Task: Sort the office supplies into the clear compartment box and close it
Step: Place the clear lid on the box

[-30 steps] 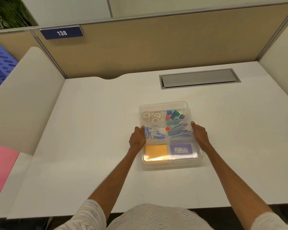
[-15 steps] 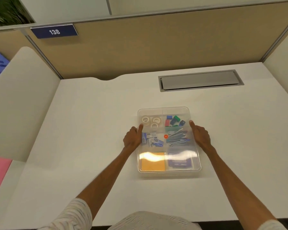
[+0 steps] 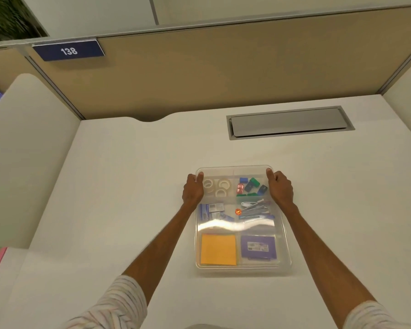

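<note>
Left hand [image 3: 192, 189], right hand [image 3: 280, 189] grip box [image 3: 243, 269] lying lengthwise near-to-far.

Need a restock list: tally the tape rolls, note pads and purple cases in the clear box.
White ring-shaped tape rolls: 3
Orange square note pad: 1
Purple flat plastic case: 1
Total: 5
</note>
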The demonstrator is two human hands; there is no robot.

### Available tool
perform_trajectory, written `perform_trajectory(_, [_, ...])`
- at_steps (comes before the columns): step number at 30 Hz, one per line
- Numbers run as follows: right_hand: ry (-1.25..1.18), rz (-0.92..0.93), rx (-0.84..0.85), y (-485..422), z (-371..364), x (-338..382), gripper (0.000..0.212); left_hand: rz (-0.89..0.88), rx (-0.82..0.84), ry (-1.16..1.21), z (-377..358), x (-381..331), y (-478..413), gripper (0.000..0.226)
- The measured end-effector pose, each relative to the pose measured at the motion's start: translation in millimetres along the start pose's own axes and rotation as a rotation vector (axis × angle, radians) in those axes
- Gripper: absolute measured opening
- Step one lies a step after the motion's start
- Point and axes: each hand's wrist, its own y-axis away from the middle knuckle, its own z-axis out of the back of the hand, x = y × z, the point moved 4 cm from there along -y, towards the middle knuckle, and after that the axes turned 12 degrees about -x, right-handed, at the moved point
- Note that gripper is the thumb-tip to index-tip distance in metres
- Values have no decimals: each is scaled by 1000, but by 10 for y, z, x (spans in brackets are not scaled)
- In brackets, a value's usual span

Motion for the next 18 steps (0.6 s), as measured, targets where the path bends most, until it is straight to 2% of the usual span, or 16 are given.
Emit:
perform_trajectory(9, [8, 23, -4, -62, -37, -22, 43, 13, 16, 3, -51, 11, -54, 48])
perform_trajectory(15, [63, -21, 73, -242, -19, 37, 40, 131, 0, 72, 29, -57, -237, 42])
perform_trajectory(18, [51, -46, 86, -300, -59, 155, 45, 119, 6, 127, 11, -165, -330, 33])
